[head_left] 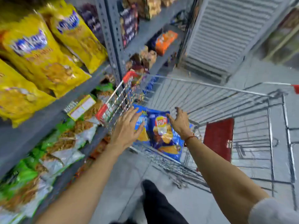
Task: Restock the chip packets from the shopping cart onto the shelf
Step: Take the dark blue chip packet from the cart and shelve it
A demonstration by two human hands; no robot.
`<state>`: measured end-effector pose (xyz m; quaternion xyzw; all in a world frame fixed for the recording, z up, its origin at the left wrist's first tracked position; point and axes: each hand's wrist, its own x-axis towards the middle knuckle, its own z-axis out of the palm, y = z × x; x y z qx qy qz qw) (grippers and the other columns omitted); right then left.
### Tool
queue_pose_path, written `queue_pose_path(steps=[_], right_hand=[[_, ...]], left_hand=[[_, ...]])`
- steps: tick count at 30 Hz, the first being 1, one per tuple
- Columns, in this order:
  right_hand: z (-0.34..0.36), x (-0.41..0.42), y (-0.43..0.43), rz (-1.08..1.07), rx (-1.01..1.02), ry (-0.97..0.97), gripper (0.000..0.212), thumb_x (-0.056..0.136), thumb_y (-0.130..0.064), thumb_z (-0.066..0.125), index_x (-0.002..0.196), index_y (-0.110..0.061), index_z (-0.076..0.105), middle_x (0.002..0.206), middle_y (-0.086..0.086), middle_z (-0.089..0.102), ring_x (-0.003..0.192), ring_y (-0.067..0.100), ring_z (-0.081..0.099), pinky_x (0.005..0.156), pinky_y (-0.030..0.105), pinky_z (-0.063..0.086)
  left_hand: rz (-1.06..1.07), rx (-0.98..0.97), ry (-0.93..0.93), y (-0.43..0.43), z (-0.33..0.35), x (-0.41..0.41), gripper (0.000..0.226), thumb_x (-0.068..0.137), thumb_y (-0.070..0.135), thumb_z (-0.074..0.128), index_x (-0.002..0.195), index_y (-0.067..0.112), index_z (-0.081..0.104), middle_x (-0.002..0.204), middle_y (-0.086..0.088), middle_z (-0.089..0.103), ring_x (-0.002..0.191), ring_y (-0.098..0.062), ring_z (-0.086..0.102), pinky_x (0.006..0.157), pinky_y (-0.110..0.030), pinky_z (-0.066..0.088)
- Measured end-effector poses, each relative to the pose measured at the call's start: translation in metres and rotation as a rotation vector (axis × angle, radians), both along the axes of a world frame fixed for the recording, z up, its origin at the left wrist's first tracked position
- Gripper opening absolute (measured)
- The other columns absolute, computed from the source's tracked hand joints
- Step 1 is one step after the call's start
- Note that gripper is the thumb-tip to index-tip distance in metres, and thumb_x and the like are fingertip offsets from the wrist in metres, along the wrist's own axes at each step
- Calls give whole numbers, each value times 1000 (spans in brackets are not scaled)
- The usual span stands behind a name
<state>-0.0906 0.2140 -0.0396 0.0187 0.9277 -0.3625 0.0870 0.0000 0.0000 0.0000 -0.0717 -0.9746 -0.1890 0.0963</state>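
A wire shopping cart [210, 101] with red corner caps stands in the aisle ahead of me. Several blue chip packets [161, 131] lie in its near left corner, the top one showing a red and yellow logo. My left hand [127, 128] is spread open over the packets' left side, and whether it touches them is unclear. On the packets' right side my right hand [180, 122] hovers with fingers apart; a red thread circles its wrist. Neither hand holds anything. The grey metal shelf [53, 109] runs along the left.
Large yellow snack bags [40, 57] fill the upper left shelf, with green and clear packets [53, 151] below. Further bays hold orange and dark packs [165, 41]. A red child-seat flap [218, 139] is in the cart. My dark-trousered leg [158, 204] is at the bottom. The view is motion-blurred.
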Motion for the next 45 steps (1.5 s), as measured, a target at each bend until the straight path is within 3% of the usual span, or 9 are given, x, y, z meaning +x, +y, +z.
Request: queue_pose_path(steps=[8,15,19,23,29,33,37,40,45], right_hand=[[-90,-7,5,-183,-217,-408,22,78,-13,75,70,-18,56,71,0,57,60,6,53,59,25,38],[-132,-12,3,-286,-393,-578,58,71,-19,82,119,-1,56,106,7,61,94,22,57,77,32,46],[-138,-13,2,-240,-422,-714,79,74,-31,79,136,-1,40,121,11,57,96,23,56,65,27,48],[-128,-13,-4,-255,-433,-801,81,71,-37,79,132,-3,37,89,6,56,64,15,55,48,25,49],[-97,-15,-1,-311,-652,-707,73,54,-36,88,107,-14,43,67,-4,59,39,5,56,39,19,43],[-46,-19,-8,-319,-773,-523,93,48,-33,89,126,0,52,96,4,72,67,14,72,62,33,57],[30,-25,-25,-282,-860,-350,78,49,-31,91,115,-5,61,101,7,75,86,21,73,81,39,60],[97,-25,-42,-151,-897,-224,29,68,-14,83,92,-11,68,83,-3,75,74,14,71,80,37,57],[217,-5,-78,96,-1040,-21,29,73,-3,77,99,-10,68,82,-4,77,76,14,72,71,32,59]], left_hand=[[-10,8,34,8,-49,10,33,86,30,47,85,8,72,90,-10,75,90,-25,69,84,-35,40],[48,21,58,11,-61,13,40,88,21,36,71,10,70,71,-4,73,73,-23,68,77,-34,38],[65,21,46,11,-60,12,42,88,20,34,69,10,70,70,-3,73,69,-23,67,78,-31,35],[79,26,29,13,-56,14,41,87,19,34,68,9,69,69,-3,73,68,-22,66,79,-31,34],[81,-6,-93,14,-47,16,41,88,23,35,66,9,67,62,-4,70,65,-24,64,78,-32,34],[73,74,-146,11,-28,15,44,89,36,34,84,9,68,78,-7,71,81,-26,64,79,-37,43],[139,121,-63,-4,12,11,47,88,41,35,98,8,67,97,-10,71,94,-28,63,80,-41,52],[186,156,63,-21,60,9,36,88,29,45,99,2,66,97,-16,70,91,-32,65,82,-37,48],[316,73,304,-59,162,34,31,86,25,49,107,8,64,109,-10,68,103,-28,60,86,-38,48]])
